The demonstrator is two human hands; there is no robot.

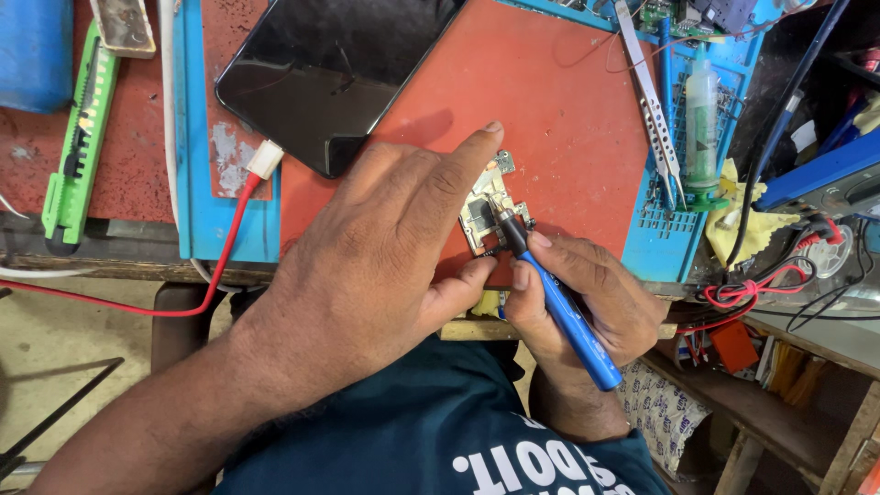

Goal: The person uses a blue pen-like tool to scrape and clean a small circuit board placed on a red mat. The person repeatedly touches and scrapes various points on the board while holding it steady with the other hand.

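1. Left hand (385, 243) pins a small circuit board (488, 215) to the red mat (559, 110), forefinger stretched out.
2. Right hand (587, 307) pinches a blue soldering pen (559, 307), tip on the board.
3. Work looks midway; board not refitted.

Bare red mat (559, 101) lies open beyond the circuit board (484, 213). The phone (330, 69) blocks the upper left, tweezers (653, 105) and a flux syringe (703, 119) the right.

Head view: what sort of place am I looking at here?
Most likely an electronics repair bench. The left hand steadies a small circuit board while the right hand works it with a blue pen-shaped tool; a phone and tweezers lie nearby.
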